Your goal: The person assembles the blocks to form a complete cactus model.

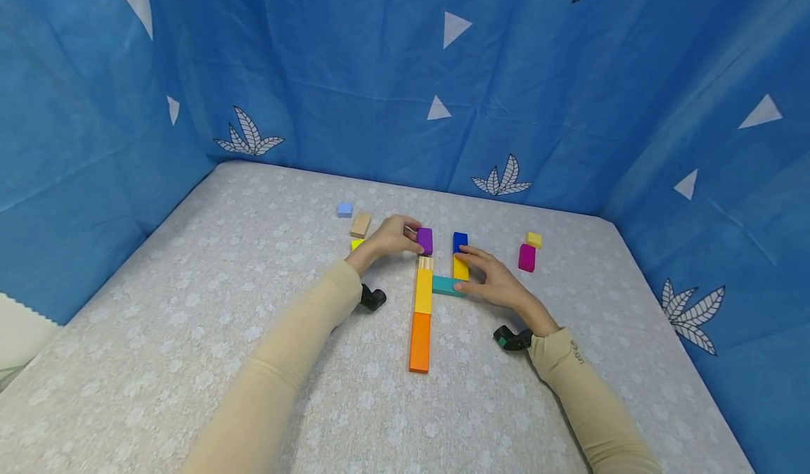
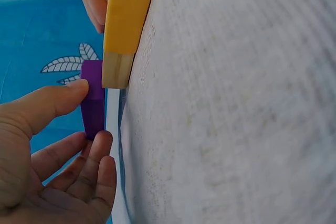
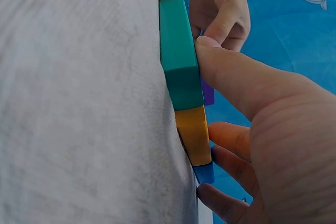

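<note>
My left hand (image 1: 389,236) pinches a purple block (image 1: 425,240) between thumb and fingers, seen too in the left wrist view (image 2: 93,100). The block is at the far end of a row made of a yellow block (image 1: 424,291) with a bare-wood end and an orange block (image 1: 420,344). From that row a teal block (image 1: 446,286) runs out to the right. My right hand (image 1: 496,284) has its thumb on the teal block and its extended fingers against a second yellow block (image 3: 194,135) and a dark blue block (image 1: 460,242) lined up beyond it.
Left of the row lie a light blue block (image 1: 344,210), a bare-wood block (image 1: 361,225) and a partly hidden bright yellow block (image 1: 357,245). A magenta block (image 1: 527,257) and a small yellow block (image 1: 534,240) lie at right. A blue curtain (image 1: 380,73) surrounds the table's far sides.
</note>
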A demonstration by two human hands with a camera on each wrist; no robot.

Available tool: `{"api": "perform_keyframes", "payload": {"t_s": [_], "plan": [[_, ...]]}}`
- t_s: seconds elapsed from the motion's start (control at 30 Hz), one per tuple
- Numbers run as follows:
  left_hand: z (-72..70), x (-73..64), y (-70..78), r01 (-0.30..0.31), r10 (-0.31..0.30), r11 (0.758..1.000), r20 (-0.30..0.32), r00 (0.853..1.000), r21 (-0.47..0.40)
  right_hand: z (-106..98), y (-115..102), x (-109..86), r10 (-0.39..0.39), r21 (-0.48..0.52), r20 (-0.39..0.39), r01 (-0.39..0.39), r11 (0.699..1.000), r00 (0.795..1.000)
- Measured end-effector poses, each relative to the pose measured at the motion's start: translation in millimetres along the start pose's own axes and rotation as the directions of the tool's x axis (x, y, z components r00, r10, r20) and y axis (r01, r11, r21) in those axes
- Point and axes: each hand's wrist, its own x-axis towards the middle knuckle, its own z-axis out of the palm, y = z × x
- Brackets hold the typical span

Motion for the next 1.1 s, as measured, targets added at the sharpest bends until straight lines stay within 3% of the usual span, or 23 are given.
{"api": "perform_keyframes", "payload": {"t_s": [0.53, 1.1], "plan": [[5.7, -0.7, -0.8, -0.041, 0.040, 0.999, 0.034, 0.999, 0.026, -0.8, 1.3, -1.4, -0.019, -0.008, 0.000, 0.019, 1.000, 1.000], [6.1, -0.1, 0.5, -0.013, 0.011, 0.999, 0.050, 0.999, 0.042, -1.2, -0.4, -1.7, -0.012, 0.001, 0.002, 0.012, 1.000, 1.000]]}}
